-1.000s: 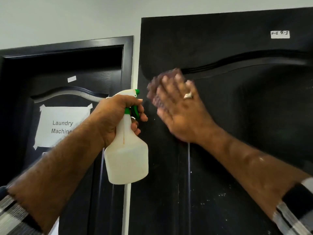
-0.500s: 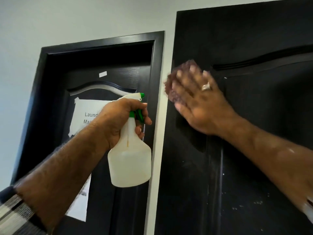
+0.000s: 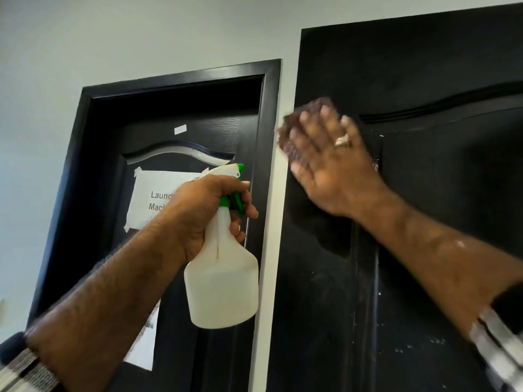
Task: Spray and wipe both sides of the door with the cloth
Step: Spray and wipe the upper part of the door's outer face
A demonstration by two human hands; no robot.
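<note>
Your right hand [image 3: 334, 168] presses the cloth [image 3: 300, 128] flat-fingered at the door [image 3: 424, 66] panel's upper left edge, unwiped panel lying rightward and below, while your left hand [image 3: 203, 213] grips the spray bottle [image 3: 223, 287]

At your left, locate a second black door [image 3: 158, 250] set in a black frame [image 3: 270, 137]. A taped paper sign [image 3: 154, 198] and a small white label [image 3: 180, 129] are fixed to it. A pale wall [image 3: 113, 38] surrounds the frame.
</note>
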